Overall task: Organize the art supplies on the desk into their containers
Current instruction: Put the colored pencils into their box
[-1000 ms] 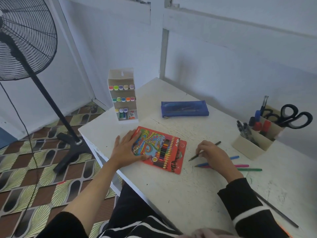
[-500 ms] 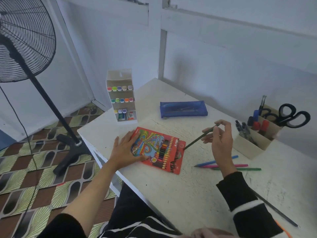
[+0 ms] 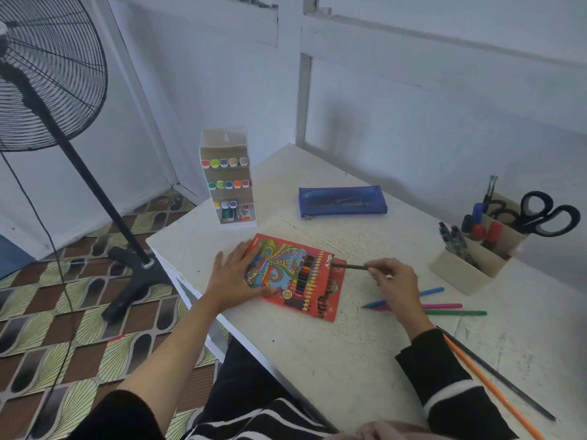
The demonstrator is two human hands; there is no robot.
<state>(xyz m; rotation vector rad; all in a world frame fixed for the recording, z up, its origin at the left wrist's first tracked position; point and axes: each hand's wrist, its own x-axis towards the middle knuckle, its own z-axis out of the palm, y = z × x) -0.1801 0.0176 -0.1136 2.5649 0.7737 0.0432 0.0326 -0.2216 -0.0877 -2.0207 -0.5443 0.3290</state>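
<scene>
A red box of coloured pencils (image 3: 305, 277) lies flat on the white desk (image 3: 317, 354). My left hand (image 3: 235, 274) rests on its left end with straight fingers. My right hand (image 3: 392, 281) pinches a dark green pencil (image 3: 347, 266), whose tip points left at the box's right edge. Behind my right hand lie a blue pencil (image 3: 428, 292), a pink pencil (image 3: 444, 306) and a green pencil (image 3: 460, 312). An orange pencil (image 3: 495, 395) and a black pencil (image 3: 508, 385) lie at the desk's near right.
A white marker rack (image 3: 227, 176) stands at the desk's far left corner. A blue zip pouch (image 3: 343, 201) lies behind the box. A beige holder (image 3: 467, 265) with pens and scissors (image 3: 540, 217) stands at right. A standing fan (image 3: 47, 90) is on the floor at left.
My right hand picked the dark green pencil up off the desk, raised it, then brought it down and left to the box's right edge. My left hand stayed on the box.
</scene>
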